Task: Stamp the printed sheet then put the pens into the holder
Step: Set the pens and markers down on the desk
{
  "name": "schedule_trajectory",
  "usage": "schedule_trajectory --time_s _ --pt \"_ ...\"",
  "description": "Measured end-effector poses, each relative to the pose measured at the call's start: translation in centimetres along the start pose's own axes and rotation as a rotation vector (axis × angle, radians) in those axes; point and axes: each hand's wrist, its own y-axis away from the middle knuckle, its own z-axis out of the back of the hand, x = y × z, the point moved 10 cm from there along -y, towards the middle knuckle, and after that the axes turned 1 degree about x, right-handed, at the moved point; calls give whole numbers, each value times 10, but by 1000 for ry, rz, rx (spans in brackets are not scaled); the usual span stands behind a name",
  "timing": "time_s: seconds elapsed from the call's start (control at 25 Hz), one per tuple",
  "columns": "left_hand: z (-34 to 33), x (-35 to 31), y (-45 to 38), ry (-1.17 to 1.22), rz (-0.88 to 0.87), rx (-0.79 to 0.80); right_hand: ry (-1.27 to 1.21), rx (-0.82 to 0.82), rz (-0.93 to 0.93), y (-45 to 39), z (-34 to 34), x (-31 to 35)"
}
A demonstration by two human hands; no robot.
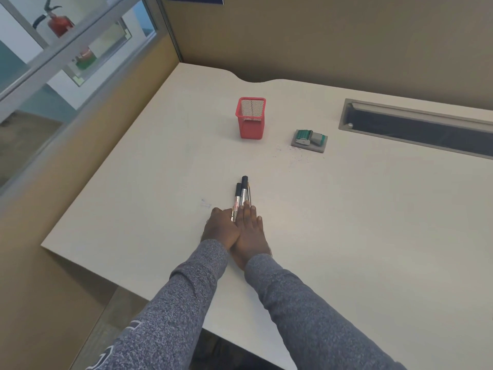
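Observation:
A bundle of pens point(241, 193) with black caps pokes out forward from between my two hands near the middle of the white desk point(346, 222). My left hand point(220, 228) and my right hand point(250, 231) press together side by side around the pens' lower ends, fingers flat and pointing away. A red mesh pen holder point(250, 119) stands upright farther back, apart from the hands; it looks empty. To its right lies a green and grey stamp point(309, 140). No printed sheet is in view.
A grey cable tray slot point(416, 128) runs along the back right of the desk. Tan partition walls point(320, 36) close off the back and left side. The desk's front edge cuts diagonally at lower left. Small dark specks point(290, 153) lie beside the stamp.

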Motion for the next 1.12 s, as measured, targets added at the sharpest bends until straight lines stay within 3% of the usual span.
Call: schedule_trajectory --time_s 0.48,0.64,0.96,1.12 --pt "17 28 -19 49 71 57 -38 51 6 -23 -9 27" --pt "18 26 -16 -40 74 55 -51 61 33 -17 -2 23" --pt "25 -47 24 -193 -182 -221 4 -23 38 19 27 -22" --pt "-18 -102 54 -279 -383 -208 47 -52 -57 59 50 -88"
